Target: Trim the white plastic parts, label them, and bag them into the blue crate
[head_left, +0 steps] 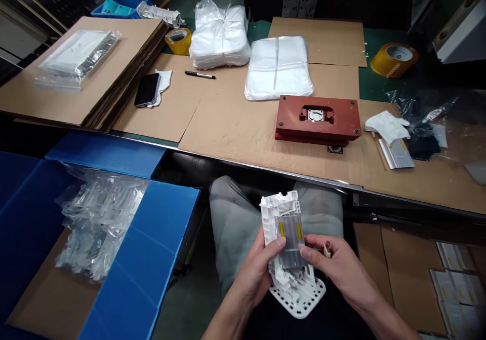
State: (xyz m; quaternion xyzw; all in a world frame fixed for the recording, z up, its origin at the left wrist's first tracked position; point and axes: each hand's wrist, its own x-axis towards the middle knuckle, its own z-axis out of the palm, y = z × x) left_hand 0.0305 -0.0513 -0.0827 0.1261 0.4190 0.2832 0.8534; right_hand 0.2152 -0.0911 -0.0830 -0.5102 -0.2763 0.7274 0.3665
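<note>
Over my lap I hold a white moulded plastic part (289,249) with a grey insert and two yellow strips on its face. My left hand (255,269) grips its left side, thumb pressed on the front. My right hand (336,266) closes on its right edge, and a small pale piece (327,249) shows between the fingers. A perforated white base at the part's bottom end rests near my knees.
A red metal fixture (318,118) lies on the cardboard-covered bench (235,127). Stacks of clear bags (278,66), a pen (200,75), a phone (147,89) and tape rolls (394,59) lie beyond. A blue box (152,259) of bagged parts stands at my left.
</note>
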